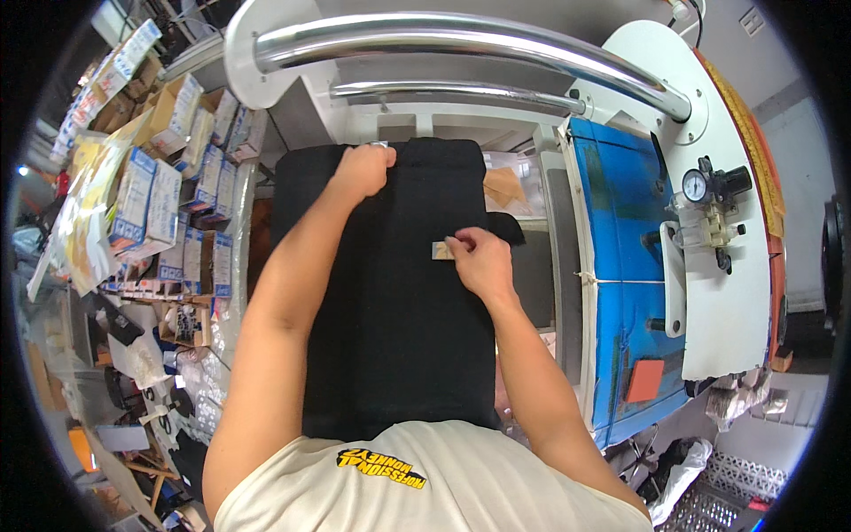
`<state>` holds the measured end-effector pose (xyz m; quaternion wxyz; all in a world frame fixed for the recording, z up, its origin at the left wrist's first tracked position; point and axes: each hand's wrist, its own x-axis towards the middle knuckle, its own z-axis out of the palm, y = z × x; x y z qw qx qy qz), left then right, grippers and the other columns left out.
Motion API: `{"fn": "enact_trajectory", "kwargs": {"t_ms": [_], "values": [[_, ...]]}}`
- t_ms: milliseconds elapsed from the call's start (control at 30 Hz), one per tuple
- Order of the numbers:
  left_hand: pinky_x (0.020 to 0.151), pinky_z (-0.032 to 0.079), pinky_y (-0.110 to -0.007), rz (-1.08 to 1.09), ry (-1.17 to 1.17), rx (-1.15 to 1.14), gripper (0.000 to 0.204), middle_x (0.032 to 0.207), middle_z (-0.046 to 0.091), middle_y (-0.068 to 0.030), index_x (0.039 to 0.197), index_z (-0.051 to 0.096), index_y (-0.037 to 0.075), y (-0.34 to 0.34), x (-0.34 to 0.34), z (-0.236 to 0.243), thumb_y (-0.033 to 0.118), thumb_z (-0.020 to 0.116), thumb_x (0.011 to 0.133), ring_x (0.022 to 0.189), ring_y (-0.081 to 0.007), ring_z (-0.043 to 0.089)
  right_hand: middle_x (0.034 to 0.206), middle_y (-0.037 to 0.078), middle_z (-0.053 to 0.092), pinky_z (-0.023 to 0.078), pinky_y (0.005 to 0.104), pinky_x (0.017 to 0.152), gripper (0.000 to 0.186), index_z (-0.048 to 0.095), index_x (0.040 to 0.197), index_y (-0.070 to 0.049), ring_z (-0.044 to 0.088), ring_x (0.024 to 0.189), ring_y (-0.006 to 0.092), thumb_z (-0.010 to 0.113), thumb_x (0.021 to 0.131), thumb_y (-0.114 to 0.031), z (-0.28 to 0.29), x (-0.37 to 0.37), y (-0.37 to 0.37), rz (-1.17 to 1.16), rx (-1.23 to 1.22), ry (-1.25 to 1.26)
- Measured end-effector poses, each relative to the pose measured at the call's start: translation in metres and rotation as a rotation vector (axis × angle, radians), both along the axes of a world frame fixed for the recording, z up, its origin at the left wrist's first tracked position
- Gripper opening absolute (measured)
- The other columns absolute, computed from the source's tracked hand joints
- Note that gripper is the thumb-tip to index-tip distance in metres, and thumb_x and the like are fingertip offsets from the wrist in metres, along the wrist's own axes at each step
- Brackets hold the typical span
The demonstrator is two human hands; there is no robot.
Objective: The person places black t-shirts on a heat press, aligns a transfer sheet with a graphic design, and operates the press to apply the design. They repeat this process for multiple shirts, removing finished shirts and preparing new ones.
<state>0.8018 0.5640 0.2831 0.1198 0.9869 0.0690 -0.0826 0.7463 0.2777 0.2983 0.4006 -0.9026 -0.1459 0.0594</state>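
A black cloth garment [399, 328] lies spread over the bed of a machine in front of me, with a short flap like a sleeve at its right side. My left hand [362, 173] is closed at the garment's far edge; a small whitish bit [379, 144] shows just beyond its fingers, and what they grip is mostly hidden. Closer to me, my right hand [485, 264] pinches the right edge of a small pale square piece [441, 251], like a label or film, against or just above the cloth. Its print is too small to make out.
Thick chrome bars [470, 35] cross behind the garment. To the right stand a blue padded block [620, 328] tied with cord, an orange-red square [644, 380] on it, and a pressure gauge [695, 186]. Stacked cardboard boxes [146, 199] crowd the left.
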Motion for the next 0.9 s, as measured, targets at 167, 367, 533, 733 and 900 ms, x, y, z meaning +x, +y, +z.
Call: {"fn": "enact_trajectory", "kwargs": {"t_ms": [167, 367, 533, 733, 900], "values": [[0.096, 0.051, -0.049, -0.245, -0.226, -0.087, 0.038, 0.118, 0.069, -0.0119, 0.115, 0.072, 0.012, -0.045, 0.033, 0.009, -0.002, 0.059, 0.082, 0.117, -0.0333, 0.063, 0.141, 0.025, 0.056, 0.041, 0.0419, 0.111, 0.053, 0.053, 0.141, 0.003, 0.053, 0.132, 0.0387, 0.059, 0.103, -0.033, -0.046, 0.057, -0.018, -0.314, 0.231, 0.095], [0.097, 0.050, -0.047, -0.125, -0.155, -0.197, 0.040, 0.123, 0.068, -0.0095, 0.119, 0.068, 0.010, -0.082, 0.037, -0.004, -0.003, 0.056, 0.084, 0.118, -0.0333, 0.063, 0.143, 0.020, 0.057, 0.044, 0.0427, 0.108, 0.040, 0.062, 0.134, -0.003, 0.053, 0.133, 0.0254, 0.058, 0.103, -0.029, -0.050, 0.061, -0.021, -0.241, 0.436, 0.557], [0.095, 0.050, -0.048, -0.098, -0.626, -0.339, 0.042, 0.121, 0.070, -0.0138, 0.117, 0.067, 0.008, -0.057, 0.014, -0.012, -0.007, 0.054, 0.081, 0.114, -0.0339, 0.066, 0.146, 0.022, 0.051, 0.038, 0.0522, 0.112, 0.040, 0.069, 0.124, -0.004, 0.044, 0.138, 0.0406, 0.068, 0.093, -0.030, -0.023, -0.015, -0.026, 0.152, -0.087, -0.289], [0.096, 0.042, -0.050, 0.095, -0.728, -0.294, 0.034, 0.113, 0.064, -0.0107, 0.108, 0.068, 0.009, -0.072, -0.099, -0.006, -0.003, 0.063, 0.076, 0.110, -0.0336, 0.060, 0.157, 0.025, 0.037, 0.014, 0.0662, 0.121, 0.058, 0.058, 0.142, -0.008, 0.025, 0.150, 0.0450, 0.061, 0.096, -0.044, -0.026, -0.052, -0.015, 0.150, -0.361, -0.386], [0.109, 0.035, -0.055, -0.030, -0.665, -0.150, 0.039, 0.124, 0.058, -0.0109, 0.122, 0.070, 0.013, -0.116, -0.134, -0.011, 0.005, 0.065, 0.084, 0.120, -0.0316, 0.054, 0.158, 0.024, 0.037, 0.017, 0.0664, 0.119, 0.059, 0.055, 0.144, -0.010, 0.026, 0.150, 0.0433, 0.060, 0.098, -0.046, -0.030, -0.022, 0.013, 0.146, -0.419, -0.392]]}}
